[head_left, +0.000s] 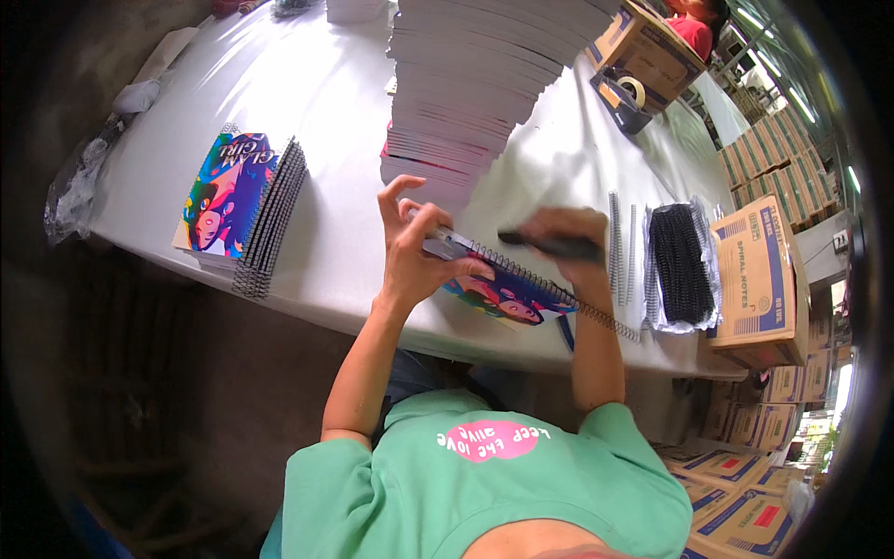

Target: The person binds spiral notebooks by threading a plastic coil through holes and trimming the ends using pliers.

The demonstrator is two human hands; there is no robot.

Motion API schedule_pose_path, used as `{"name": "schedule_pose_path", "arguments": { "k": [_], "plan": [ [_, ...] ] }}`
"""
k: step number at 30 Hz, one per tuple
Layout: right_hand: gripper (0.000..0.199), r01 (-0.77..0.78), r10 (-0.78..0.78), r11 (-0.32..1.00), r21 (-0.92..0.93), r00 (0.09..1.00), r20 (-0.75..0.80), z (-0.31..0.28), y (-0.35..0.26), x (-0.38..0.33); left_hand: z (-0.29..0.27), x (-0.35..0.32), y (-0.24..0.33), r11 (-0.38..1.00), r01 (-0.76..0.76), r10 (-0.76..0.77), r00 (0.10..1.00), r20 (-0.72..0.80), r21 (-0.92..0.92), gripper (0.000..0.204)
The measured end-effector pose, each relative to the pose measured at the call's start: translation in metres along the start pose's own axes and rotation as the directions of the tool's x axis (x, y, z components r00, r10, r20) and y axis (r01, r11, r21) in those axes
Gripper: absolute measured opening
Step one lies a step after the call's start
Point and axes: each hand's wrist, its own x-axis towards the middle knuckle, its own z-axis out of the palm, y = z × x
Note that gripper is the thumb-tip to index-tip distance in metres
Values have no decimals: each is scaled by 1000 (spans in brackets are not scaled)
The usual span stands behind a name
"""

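My left hand (410, 256) grips a notebook (510, 296) with a colourful illustrated cover, its thumb over the cover and its fingers along the bound edge. A dark wire coil (610, 321) runs along that edge, and its free end sticks out past the notebook to the right. Blurred by motion, my right hand (570, 228) is closed round a dark, elongated tool (563, 248) just above the coil; its exact kind cannot be made out. Part of the notebook's lower edge lies close to the table's front.
A tall stack of paper (466, 93) rises behind my hands. Bound notebooks (228, 196) are piled at the left. To the right lie loose coils (622, 247), a bundle of black coils (684, 265) and a cardboard box (759, 279). A tape dispenser (622, 101) stands farther back, near another person (689, 35).
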Motion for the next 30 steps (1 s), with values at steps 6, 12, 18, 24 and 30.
{"name": "schedule_pose_path", "arguments": {
  "k": [6, 12, 18, 24, 30],
  "plan": [
    [31, -219, 233, 961, 169, 970, -68, 4, -5, -5, 3, 3, -6, 978, 83, -85, 996, -5, -192, 90],
    [32, 58, -60, 971, 232, 998, 2, 14, -13, 12, 0, -3, -13, 889, 306, -288, 952, 102, -341, 94],
    [31, -71, 71, 997, -20, 997, 21, 21, 1, 23, 1, 0, -17, 802, 381, -359, 923, 138, -460, 92],
    [32, -143, 183, 878, -457, 982, 44, 20, 34, 16, -1, -10, -25, 903, 209, -160, 974, 158, -375, 85],
    [61, -423, 314, 522, -740, 903, -294, -22, 22, -81, -18, -9, -5, 680, 396, -361, 913, 189, -617, 21]
  ]
}}
